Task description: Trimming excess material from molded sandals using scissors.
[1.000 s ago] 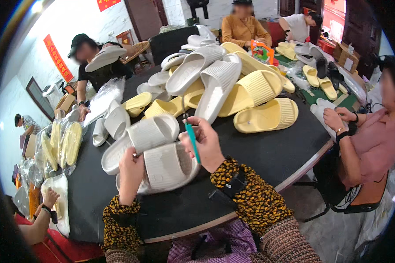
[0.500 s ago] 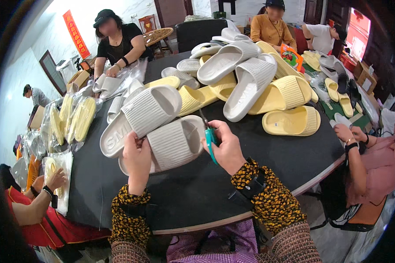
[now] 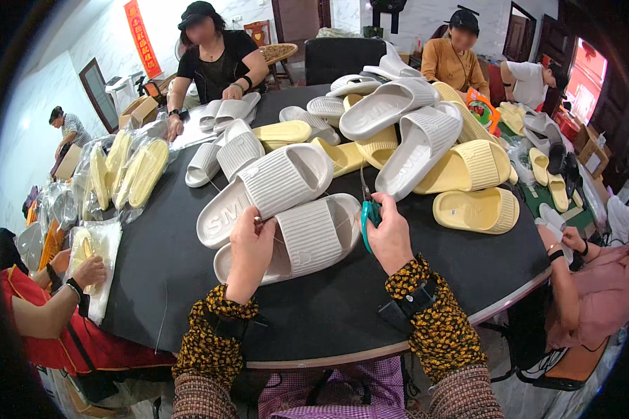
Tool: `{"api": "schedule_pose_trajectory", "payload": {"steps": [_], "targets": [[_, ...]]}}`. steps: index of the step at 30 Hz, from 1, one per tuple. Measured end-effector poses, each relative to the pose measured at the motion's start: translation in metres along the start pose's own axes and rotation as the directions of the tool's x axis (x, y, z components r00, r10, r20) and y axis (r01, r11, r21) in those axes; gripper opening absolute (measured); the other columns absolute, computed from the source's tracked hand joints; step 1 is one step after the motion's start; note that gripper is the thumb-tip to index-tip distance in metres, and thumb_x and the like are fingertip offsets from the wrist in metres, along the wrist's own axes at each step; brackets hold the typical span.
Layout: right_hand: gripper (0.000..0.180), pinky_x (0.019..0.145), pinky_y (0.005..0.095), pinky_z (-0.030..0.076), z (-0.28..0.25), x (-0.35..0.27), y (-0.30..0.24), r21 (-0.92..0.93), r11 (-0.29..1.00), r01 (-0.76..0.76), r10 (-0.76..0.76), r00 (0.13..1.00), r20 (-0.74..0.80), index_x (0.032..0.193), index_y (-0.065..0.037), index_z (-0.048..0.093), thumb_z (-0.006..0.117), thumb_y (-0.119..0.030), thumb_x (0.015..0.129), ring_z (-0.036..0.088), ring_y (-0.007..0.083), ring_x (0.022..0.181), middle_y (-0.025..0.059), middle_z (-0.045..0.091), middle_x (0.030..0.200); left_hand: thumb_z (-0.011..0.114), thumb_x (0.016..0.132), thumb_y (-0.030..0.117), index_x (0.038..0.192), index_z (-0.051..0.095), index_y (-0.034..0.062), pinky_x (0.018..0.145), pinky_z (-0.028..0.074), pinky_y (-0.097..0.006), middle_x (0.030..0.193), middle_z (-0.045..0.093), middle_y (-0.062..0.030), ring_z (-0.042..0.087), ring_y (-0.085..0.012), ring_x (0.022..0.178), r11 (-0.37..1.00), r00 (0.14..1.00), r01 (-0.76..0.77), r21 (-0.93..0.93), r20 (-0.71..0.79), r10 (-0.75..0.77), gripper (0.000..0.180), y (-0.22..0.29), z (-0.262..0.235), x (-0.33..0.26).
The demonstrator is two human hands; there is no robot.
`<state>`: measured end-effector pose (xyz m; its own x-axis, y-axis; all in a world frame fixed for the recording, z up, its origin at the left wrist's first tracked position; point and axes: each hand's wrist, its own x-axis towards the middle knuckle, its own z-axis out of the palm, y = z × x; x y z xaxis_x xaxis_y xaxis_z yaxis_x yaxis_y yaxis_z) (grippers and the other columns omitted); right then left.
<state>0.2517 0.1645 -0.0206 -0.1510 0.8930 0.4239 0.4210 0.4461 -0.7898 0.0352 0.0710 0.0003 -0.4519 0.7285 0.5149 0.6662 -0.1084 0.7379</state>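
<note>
Two light grey ribbed slide slippers lie before me on the black table: a farther slipper (image 3: pixel 286 178) and a nearer slipper (image 3: pixel 314 237), overlapping side by side. My left hand (image 3: pixel 250 250) rests over them, thumb and finger pinched together at the strap edge of the nearer one; what lies in the pinch is too small to tell. Thin pale strands show near the straps. Scissors with teal handles (image 3: pixel 371 222) are gripped in my right hand (image 3: pixel 390 237), beside the nearer slipper's right end. Their dark blades point away from me and upward.
A heap of grey slippers (image 3: pixel 426 143) and yellow slippers (image 3: pixel 476 209) covers the table ahead and right. Bagged yellow slippers (image 3: pixel 143 174) lie at left. Co-workers sit or stand around the table, one with hands on a plastic bag (image 3: pixel 191 136) at the far left.
The whole view has shifted, so things sit farther right. My hands and the two grey slippers have moved slightly right together. The far-left co-worker's hands have come off the grey slippers there.
</note>
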Motion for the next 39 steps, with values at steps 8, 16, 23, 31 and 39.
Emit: {"api": "schedule_pose_trajectory", "payload": {"steps": [8,16,23,31,39], "targets": [[0.04,0.062,0.0244,0.046,0.007,-0.006,0.002,0.205,0.979,0.025,-0.025,1.0,0.001,0.112,0.004,0.049,0.068,-0.008,0.078,0.055,0.0084,0.068,0.007,0.061,0.078,0.052,0.084,-0.001,0.1,0.054,-0.0037,0.058,0.049,-0.028,0.079,0.06,-0.0098,0.059,-0.0127,0.067,0.913,0.959,0.241,-0.328,0.227,-0.172,0.017,-0.002,0.0,0.003],[0.039,0.061,0.0236,0.046,0.008,-0.004,0.003,0.257,0.966,-0.005,-0.001,1.0,0.021,0.111,0.003,0.049,0.067,-0.01,0.079,0.054,0.0075,0.068,0.006,0.06,0.077,0.044,0.089,0.009,0.106,0.052,-0.0013,0.069,0.049,-0.027,0.091,0.061,-0.008,0.06,-0.0125,0.076,0.476,0.807,0.59,-0.652,0.502,-0.311,0.022,0.013,-0.008,0.008],[0.038,0.059,0.0221,0.045,0.008,-0.004,-0.001,0.313,0.95,-0.016,-0.011,0.996,0.085,0.112,0.001,0.048,0.066,-0.008,0.081,0.053,0.006,0.065,0.0037,0.059,0.078,0.055,0.085,0.003,0.11,0.045,-0.0048,0.078,0.045,-0.025,0.1,0.056,-0.0077,0.055,-0.0108,0.087,0.575,0.886,0.46,-0.676,0.388,-0.252,0.028,0.015,-0.005,0.004],[0.048,0.068,0.0348,0.05,0.009,-0.013,-0.013,0.218,0.974,0.064,-0.119,0.96,0.253,0.114,-0.002,0.046,0.071,-0.023,0.077,0.064,0.0269,0.075,0.0159,0.063,0.083,0.052,0.087,0.0,0.112,0.045,-0.0055,0.083,0.043,-0.026,0.104,0.056,-0.0085,0.053,-0.011,0.091,0.68,0.973,0.208,-0.703,0.076,-0.22,0.027,-0.009,-0.013,0.013],[0.048,0.065,0.0329,0.049,0.009,-0.021,-0.019,0.09,0.995,0.035,-0.074,0.87,0.488,0.111,-0.002,0.048,0.072,-0.02,0.074,0.063,0.0211,0.069,0.0113,0.061,0.074,0.052,0.087,-0.001,0.113,0.046,-0.0052,0.085,0.043,-0.026,0.105,0.057,-0.0091,0.053,-0.0116,0.094,0.618,0.97,0.186,-0.764,0.044,-0.239,0.027,-0.006,-0.012,0.014]]}}
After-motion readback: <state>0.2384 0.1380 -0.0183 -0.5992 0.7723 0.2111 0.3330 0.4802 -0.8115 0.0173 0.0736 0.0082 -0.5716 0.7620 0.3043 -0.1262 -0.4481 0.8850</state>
